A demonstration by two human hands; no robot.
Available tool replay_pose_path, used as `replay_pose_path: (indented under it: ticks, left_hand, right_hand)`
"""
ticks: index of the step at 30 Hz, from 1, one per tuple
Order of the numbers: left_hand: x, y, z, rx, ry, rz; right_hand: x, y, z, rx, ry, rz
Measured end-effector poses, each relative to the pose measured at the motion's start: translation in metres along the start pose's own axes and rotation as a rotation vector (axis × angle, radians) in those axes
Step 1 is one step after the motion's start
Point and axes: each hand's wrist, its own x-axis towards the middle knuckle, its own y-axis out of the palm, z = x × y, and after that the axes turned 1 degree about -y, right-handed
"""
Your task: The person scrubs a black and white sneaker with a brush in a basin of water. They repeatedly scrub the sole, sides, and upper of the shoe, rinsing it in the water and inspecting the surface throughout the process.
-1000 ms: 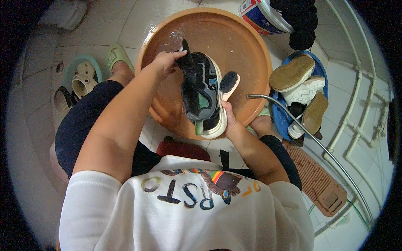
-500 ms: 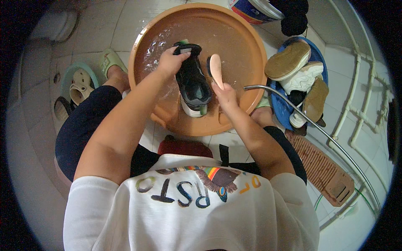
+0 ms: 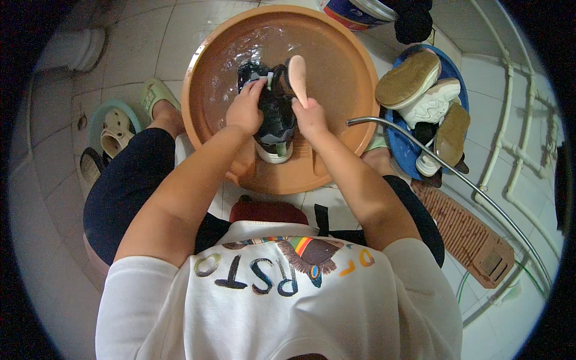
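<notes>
A black shoe [image 3: 276, 111] is in the round orange-brown basin [image 3: 191, 90], which has water in it. My left hand [image 3: 245, 111] grips the shoe from its left side, fingers curled over the upper. A white sole edge with a pale green patch [image 3: 275, 155] shows at the near end; whether it belongs to this shoe or a second one beneath, I cannot tell. My right hand [image 3: 309, 117] is closed round a scrub brush [image 3: 298, 78] with a pale pinkish back. Its dark bristles face left, up against the shoe's far right part.
At right, a blue basin [image 3: 399, 150] holds several shoes, with a curved metal pipe [image 3: 420, 150] crossing in front. A ribbed brown washboard [image 3: 459, 231] lies nearer. A bucket [image 3: 360, 15] stands at the back, and a pale green basin [image 3: 99, 117] with clogs at left.
My left hand has shifted nearer and onto the shoe's side. The shoe has turned, its upper now facing differently. The brush has moved left and away from me, up to the shoe.
</notes>
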Motion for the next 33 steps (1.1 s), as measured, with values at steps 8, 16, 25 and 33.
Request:
replay_pose_path:
  ticks: [8, 16, 25, 33]
  left_hand:
    - [0.0, -0.011, 0.035, 0.192, 0.058, 0.077]
    - [0.0, 0.008, -0.01, 0.492, 0.431, 0.135]
    - [-0.003, 0.007, -0.01, 0.361, 0.304, 0.611]
    - [-0.025, 0.027, -0.021, 0.057, 0.029, -0.071]
  right_hand:
    - [-0.006, 0.009, 0.006, -0.029, -0.113, -0.183]
    - [-0.016, 0.003, 0.004, 0.042, -0.061, -0.098]
    - [-0.002, -0.056, -0.026, 0.383, 0.258, 0.245]
    - [0.045, -0.054, -0.082, -0.587, -0.028, -0.103]
